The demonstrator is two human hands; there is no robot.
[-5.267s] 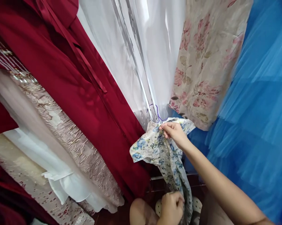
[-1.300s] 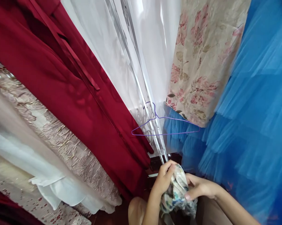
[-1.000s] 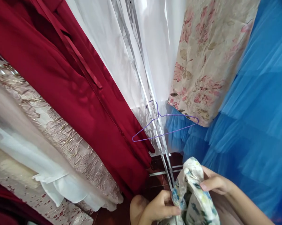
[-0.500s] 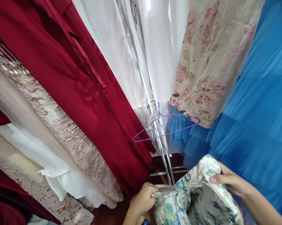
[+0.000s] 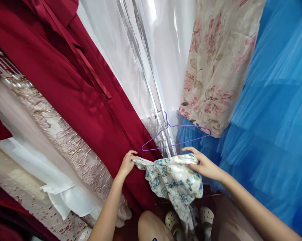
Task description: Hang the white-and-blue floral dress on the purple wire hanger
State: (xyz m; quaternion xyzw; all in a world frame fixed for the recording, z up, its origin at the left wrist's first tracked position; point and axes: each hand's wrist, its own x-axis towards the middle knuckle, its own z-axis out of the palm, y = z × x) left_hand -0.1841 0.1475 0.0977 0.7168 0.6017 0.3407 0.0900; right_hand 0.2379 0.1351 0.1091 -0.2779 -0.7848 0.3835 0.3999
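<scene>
A white garment with a blue and green floral print (image 5: 176, 177) is stretched by its upper edge between both hands, its lower part hanging in folds. My left hand (image 5: 127, 163) is closed on the edge's left end. At the other end, my right hand (image 5: 202, 164) pinches the cloth, with one finger reaching up off it. Just above the garment, a thin purple hanger (image 5: 176, 146) hangs by its hook near the metal rack poles (image 5: 153, 80), with nothing on it.
A long dark red gown (image 5: 90, 110) hangs on the left, beside an embossed pinkish dress (image 5: 65, 134). To the right hang a beige dress with pink flowers (image 5: 208, 87) and a tiered blue tulle gown (image 5: 271, 134). Cream clogs (image 5: 172, 219) stand on the dark floor below.
Both hands have moved up and left with the floral garment, now spread flatter just under the hanger. The garment previously hung bunched and open lower right. Legs and clogs have come into view.
</scene>
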